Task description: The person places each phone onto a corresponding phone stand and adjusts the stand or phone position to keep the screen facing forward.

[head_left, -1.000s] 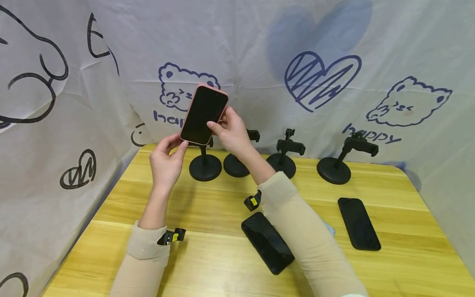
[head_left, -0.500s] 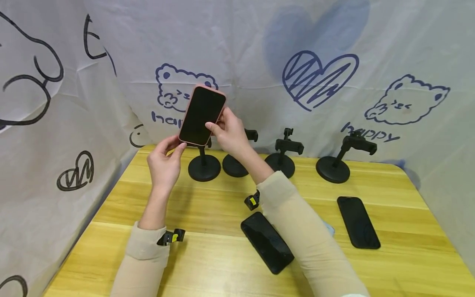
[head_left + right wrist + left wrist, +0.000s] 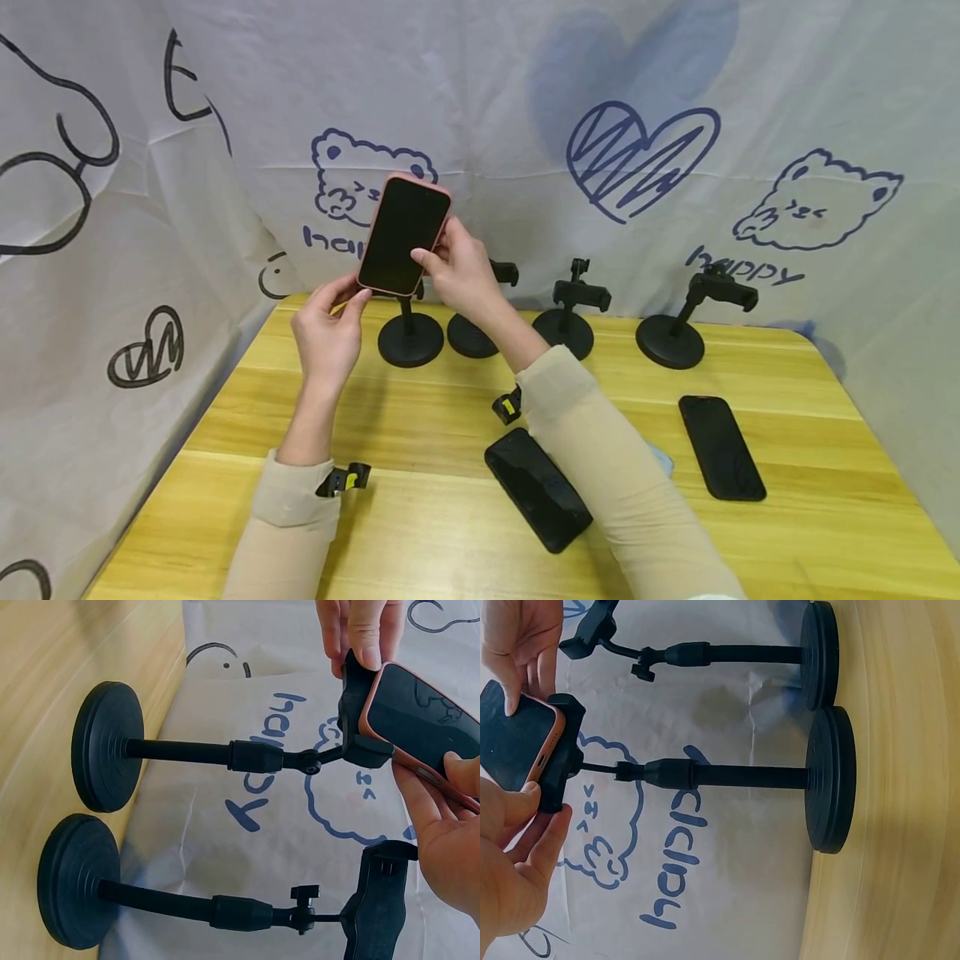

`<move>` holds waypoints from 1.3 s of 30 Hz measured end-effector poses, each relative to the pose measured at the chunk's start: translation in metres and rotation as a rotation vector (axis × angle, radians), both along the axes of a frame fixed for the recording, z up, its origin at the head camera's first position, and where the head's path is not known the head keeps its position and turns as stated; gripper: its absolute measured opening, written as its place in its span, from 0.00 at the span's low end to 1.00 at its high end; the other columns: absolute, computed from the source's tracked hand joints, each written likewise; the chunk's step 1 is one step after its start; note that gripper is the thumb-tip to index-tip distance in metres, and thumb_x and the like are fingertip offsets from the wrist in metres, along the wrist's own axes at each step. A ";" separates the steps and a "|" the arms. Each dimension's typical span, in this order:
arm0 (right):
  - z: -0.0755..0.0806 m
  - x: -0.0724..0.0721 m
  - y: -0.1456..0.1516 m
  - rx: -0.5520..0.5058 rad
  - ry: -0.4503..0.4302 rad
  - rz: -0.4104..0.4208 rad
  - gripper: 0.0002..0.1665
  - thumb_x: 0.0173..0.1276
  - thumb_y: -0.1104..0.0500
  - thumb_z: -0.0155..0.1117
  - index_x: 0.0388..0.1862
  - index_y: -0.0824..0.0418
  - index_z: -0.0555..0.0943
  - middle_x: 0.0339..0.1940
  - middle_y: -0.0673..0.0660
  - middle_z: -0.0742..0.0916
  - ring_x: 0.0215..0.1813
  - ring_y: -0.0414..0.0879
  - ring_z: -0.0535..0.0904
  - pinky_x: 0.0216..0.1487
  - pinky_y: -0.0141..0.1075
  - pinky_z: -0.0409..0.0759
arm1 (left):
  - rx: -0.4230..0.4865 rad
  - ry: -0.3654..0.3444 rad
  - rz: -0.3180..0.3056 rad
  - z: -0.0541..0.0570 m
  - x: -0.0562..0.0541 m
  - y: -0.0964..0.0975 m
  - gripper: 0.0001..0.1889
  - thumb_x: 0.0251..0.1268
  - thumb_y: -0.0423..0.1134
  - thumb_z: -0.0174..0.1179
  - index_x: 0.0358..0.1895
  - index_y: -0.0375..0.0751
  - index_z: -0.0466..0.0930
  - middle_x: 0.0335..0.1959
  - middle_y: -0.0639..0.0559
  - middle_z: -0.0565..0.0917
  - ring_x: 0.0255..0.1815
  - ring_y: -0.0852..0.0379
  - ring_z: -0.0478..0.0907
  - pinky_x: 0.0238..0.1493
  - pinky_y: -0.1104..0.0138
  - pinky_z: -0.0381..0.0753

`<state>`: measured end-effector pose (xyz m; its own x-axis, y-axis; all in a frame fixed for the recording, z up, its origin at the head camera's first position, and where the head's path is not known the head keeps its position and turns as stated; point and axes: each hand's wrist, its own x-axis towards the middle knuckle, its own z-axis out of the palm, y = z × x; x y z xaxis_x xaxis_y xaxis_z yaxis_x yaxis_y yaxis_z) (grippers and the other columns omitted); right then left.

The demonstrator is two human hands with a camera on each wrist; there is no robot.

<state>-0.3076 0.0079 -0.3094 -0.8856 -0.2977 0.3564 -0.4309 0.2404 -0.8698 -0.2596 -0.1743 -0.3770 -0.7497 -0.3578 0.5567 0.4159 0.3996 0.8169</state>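
A smartphone in a pink case (image 3: 405,235) leans with its dark screen up, its lower end at the black clamp (image 3: 561,754) of the leftmost phone stand (image 3: 410,339). My right hand (image 3: 467,271) holds the phone by its right side, thumb on the screen and fingers behind. At the lower left corner, my left hand (image 3: 327,333) pinches the end of the clamp between thumb and fingers, the thumb right at the phone's corner. In the right wrist view the phone's lower edge (image 3: 371,712) sits against the clamp.
Several more black phone stands stand along the back edge, including one at the far right (image 3: 671,342). Two dark phones lie on the wooden table (image 3: 420,533): one by the right sleeve (image 3: 538,492), one farther right (image 3: 722,448). A pale blue thing (image 3: 662,458) shows behind the sleeve.
The head view has shifted slightly, so the scene slides a little left. Both hands keep their hold, and the phone stays at the clamp.
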 end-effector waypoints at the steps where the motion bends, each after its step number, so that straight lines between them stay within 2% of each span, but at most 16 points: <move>1: 0.000 0.000 0.000 0.008 0.003 -0.003 0.21 0.79 0.64 0.60 0.66 0.68 0.70 0.59 0.65 0.86 0.57 0.52 0.87 0.54 0.39 0.87 | -0.005 0.006 0.002 0.000 0.000 0.000 0.14 0.67 0.28 0.70 0.54 0.31 0.88 0.49 0.40 0.88 0.51 0.50 0.87 0.51 0.72 0.85; 6: 0.001 -0.001 0.000 0.035 0.012 -0.005 0.21 0.79 0.64 0.60 0.67 0.67 0.70 0.59 0.64 0.86 0.57 0.51 0.87 0.53 0.36 0.87 | -0.028 0.015 0.009 0.000 0.001 -0.002 0.15 0.67 0.28 0.70 0.55 0.29 0.87 0.50 0.39 0.88 0.51 0.50 0.87 0.50 0.73 0.85; 13: 0.001 -0.001 0.001 0.074 0.023 -0.012 0.21 0.79 0.63 0.61 0.66 0.67 0.70 0.58 0.64 0.87 0.56 0.51 0.87 0.52 0.37 0.87 | -0.047 0.006 0.011 0.000 0.001 -0.003 0.14 0.67 0.29 0.70 0.55 0.30 0.87 0.49 0.39 0.88 0.50 0.51 0.87 0.51 0.70 0.86; 19: 0.003 -0.001 0.002 0.121 0.043 -0.024 0.21 0.79 0.62 0.61 0.66 0.66 0.70 0.57 0.63 0.87 0.56 0.51 0.86 0.54 0.38 0.86 | -0.050 0.010 0.015 -0.001 -0.001 -0.005 0.14 0.67 0.30 0.70 0.54 0.32 0.88 0.49 0.41 0.89 0.49 0.52 0.87 0.49 0.77 0.84; 31: 0.008 0.000 0.002 0.197 0.084 -0.017 0.20 0.79 0.61 0.62 0.64 0.65 0.71 0.54 0.62 0.88 0.54 0.51 0.86 0.51 0.38 0.85 | -0.058 -0.013 0.017 0.000 -0.001 -0.009 0.14 0.66 0.32 0.70 0.54 0.33 0.89 0.49 0.42 0.89 0.49 0.51 0.86 0.47 0.79 0.81; 35: 0.010 0.000 0.002 0.237 0.100 -0.015 0.19 0.79 0.61 0.62 0.62 0.66 0.71 0.52 0.62 0.87 0.53 0.51 0.86 0.52 0.39 0.84 | -0.047 -0.024 0.006 0.000 -0.001 -0.011 0.14 0.66 0.33 0.71 0.53 0.34 0.89 0.49 0.42 0.90 0.47 0.56 0.86 0.45 0.78 0.81; 39: 0.014 0.000 0.001 0.280 0.108 -0.013 0.20 0.78 0.60 0.63 0.63 0.65 0.71 0.52 0.61 0.87 0.53 0.50 0.86 0.55 0.39 0.84 | -0.016 -0.034 -0.018 0.001 -0.001 -0.013 0.14 0.66 0.34 0.71 0.53 0.35 0.89 0.49 0.43 0.90 0.43 0.65 0.84 0.44 0.78 0.81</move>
<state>-0.3079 0.0084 -0.2952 -0.8513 -0.3869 0.3543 -0.5128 0.4707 -0.7180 -0.2603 -0.1872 -0.3759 -0.7746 -0.3354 0.5362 0.3951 0.4055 0.8243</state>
